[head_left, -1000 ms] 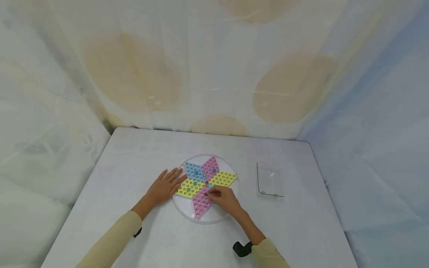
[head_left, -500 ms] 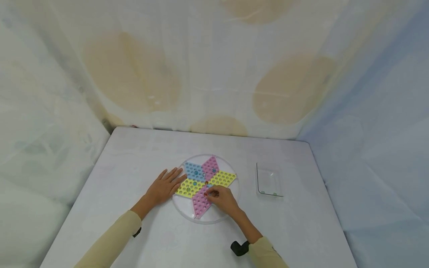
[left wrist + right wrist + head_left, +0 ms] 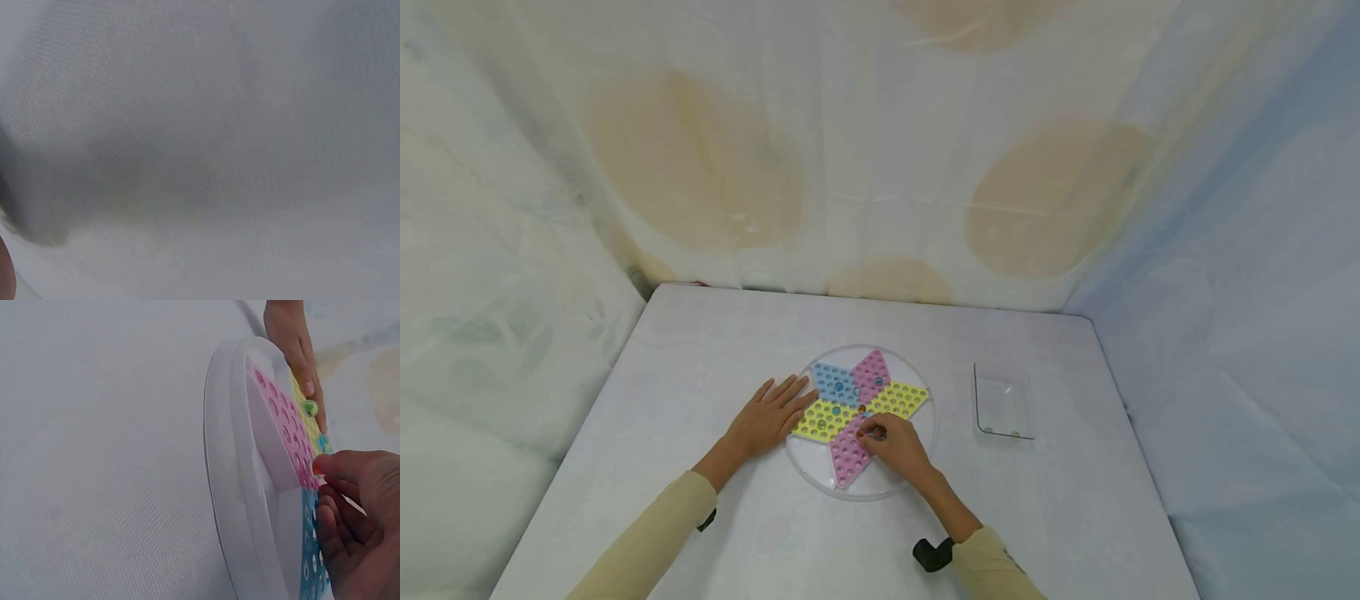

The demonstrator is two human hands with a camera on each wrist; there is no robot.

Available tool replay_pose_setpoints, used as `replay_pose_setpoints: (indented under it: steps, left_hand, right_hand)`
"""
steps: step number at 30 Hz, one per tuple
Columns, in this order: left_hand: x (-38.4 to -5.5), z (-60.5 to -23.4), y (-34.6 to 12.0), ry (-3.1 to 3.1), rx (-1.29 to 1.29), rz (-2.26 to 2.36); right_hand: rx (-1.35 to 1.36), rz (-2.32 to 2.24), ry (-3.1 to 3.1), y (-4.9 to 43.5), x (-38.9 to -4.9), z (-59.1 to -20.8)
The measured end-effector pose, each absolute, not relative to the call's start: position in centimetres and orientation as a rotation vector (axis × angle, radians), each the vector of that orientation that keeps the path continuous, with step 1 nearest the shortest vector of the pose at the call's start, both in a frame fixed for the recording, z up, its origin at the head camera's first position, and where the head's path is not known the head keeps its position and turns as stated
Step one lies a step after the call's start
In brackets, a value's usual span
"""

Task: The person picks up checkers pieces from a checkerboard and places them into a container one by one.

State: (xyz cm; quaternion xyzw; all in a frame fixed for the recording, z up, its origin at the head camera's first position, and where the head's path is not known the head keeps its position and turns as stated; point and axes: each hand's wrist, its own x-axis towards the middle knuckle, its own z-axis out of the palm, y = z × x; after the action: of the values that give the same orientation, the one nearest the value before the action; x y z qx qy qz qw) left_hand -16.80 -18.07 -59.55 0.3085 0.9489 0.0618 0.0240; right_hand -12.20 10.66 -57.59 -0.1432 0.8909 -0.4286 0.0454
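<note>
A round Chinese checkers board (image 3: 859,498) with a pink, yellow and blue star of holes lies on the table. At the inner end of the near pink point, my right hand (image 3: 898,446) pinches a red-orange marble (image 3: 317,466) between thumb and fingertips, right at the holes. My left hand (image 3: 763,421) lies flat with fingers spread, its fingertips over the board's left rim. A green marble (image 3: 822,425) and a blue marble (image 3: 837,411) sit in the left yellow point. More blue marbles sit in the far blue and pink points. Near the centre is an orange-brown marble (image 3: 862,408).
Right of the board stands a clear box (image 3: 976,400) with green marbles (image 3: 988,430) along its near side. The white table (image 3: 737,329) is backed by hanging fabric (image 3: 880,167) on three sides. A black wrist mount (image 3: 932,556) hangs by the right sleeve.
My right hand and forearm have shifted slightly left at the pink point, and the fingers now cover more of the red-orange marble. My left hand has not moved.
</note>
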Motion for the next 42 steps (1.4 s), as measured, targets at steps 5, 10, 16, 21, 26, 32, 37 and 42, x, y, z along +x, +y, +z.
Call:
replay_pose_setpoints:
  steps: [5,10,16,21,26,32,37,42]
  left_hand:
    - [-16.73,-59.47,-17.99,2.942,0.960,0.204]
    - [-16.77,-59.74,-18.03,2.965,0.980,0.198]
    - [-16.85,-59.86,-18.10,2.959,0.975,0.175]
    - [-16.95,-59.73,-18.04,2.938,0.949,0.169]
    - [-16.99,-59.73,-18.05,2.943,0.959,0.165]
    - [-17.07,-59.82,-18.04,2.937,0.949,0.138]
    - [-17.10,-59.78,-17.98,2.934,0.945,0.129]
    - [-17.12,-59.65,-17.87,2.943,0.955,0.135]
  right_hand:
    - [-0.425,-1.298,2.729,10.58,-12.16,-57.65]
    - [-0.422,-1.296,2.741,10.47,-12.06,-57.52]
    - [-0.429,-1.276,2.776,10.29,-11.99,-57.55]
    - [-0.426,-1.265,2.800,10.19,-12.03,-57.71]
    - [-0.420,-1.267,2.816,10.16,-12.04,-57.75]
    - [-0.424,-1.313,2.776,10.29,-11.92,-57.40]
    - [-0.453,-1.379,2.728,10.65,-11.75,-57.21]
    - [-0.485,-1.446,2.701,11.12,-11.68,-57.03]
